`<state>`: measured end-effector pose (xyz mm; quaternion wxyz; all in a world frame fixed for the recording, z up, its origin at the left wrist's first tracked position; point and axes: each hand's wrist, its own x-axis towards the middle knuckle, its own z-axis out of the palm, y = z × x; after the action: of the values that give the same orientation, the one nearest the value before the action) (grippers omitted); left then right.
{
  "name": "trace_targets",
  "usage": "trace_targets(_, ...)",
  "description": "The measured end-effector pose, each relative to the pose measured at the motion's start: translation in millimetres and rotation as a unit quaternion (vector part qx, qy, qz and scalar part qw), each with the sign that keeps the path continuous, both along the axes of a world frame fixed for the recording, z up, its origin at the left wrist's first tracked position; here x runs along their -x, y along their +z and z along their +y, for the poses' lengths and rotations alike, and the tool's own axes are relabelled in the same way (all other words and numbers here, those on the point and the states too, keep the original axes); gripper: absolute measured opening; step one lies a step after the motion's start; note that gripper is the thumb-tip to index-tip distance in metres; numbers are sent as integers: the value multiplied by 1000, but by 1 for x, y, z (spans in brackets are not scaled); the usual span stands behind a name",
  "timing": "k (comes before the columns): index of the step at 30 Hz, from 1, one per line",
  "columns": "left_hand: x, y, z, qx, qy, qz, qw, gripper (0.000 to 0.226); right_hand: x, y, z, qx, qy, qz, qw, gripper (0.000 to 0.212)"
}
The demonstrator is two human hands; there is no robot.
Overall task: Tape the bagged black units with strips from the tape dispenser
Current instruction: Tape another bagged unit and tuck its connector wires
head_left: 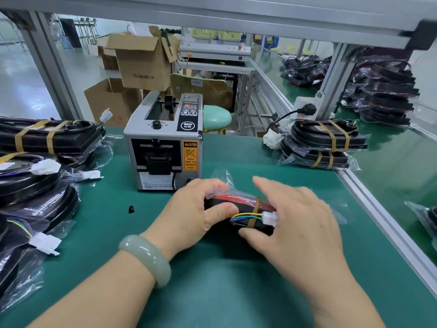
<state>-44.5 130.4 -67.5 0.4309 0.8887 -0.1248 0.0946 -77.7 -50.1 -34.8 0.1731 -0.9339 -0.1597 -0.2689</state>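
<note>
A bagged black unit (246, 209) with a red strip, coloured wires and a white connector lies on the green mat in front of me. One brown tape strip (255, 210) wraps across it. My left hand (196, 209) grips the unit's left end, thumb on its near side. My right hand (298, 218) lies over the right end, fingers extended, thumb pressing the near edge by the tape. The grey tape dispenser (165, 143) stands just behind, its outlet facing me.
Taped bagged units (328, 143) are stacked at the right, with more taped and bagged ones (42, 143) piled at the left. An aluminium rail (378, 204) edges the mat on the right. A small black scrap (132, 209) lies on the mat.
</note>
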Motion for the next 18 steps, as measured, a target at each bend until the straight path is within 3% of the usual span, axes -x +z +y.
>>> trace_targets(2, -1, 1, 5, 8, 9, 5, 1000, 35, -1, 5, -12, -71, 78, 11, 994, 96)
trace_targets(4, -1, 4, 11, 51, 18, 17, 998, 22, -3, 10, -29, -110, 101, 22, 989, 112)
trace_targets(7, 4, 3, 20, 164, 11, 77, 983, 29, -3, 13, -44, -157, 104, 166, 968, 122)
trace_targets(10, 9, 0, 24, 203, 1, 99, 974, 43, -2, 7, -40, -215, 160, 249, 930, 99)
trace_targets(13, 11, -4, 23, 220, -13, 154, 963, 66, -2, 8, -34, -244, 190, 177, 934, 61)
trace_targets(15, 13, -1, 24, 266, -16, 218, 939, 61, 1, 11, -33, -262, 188, 135, 937, 50)
trace_targets(18, 9, 3, 36, 380, 120, 227, 889, 44, 1, 12, -38, -301, 135, 105, 938, 45)
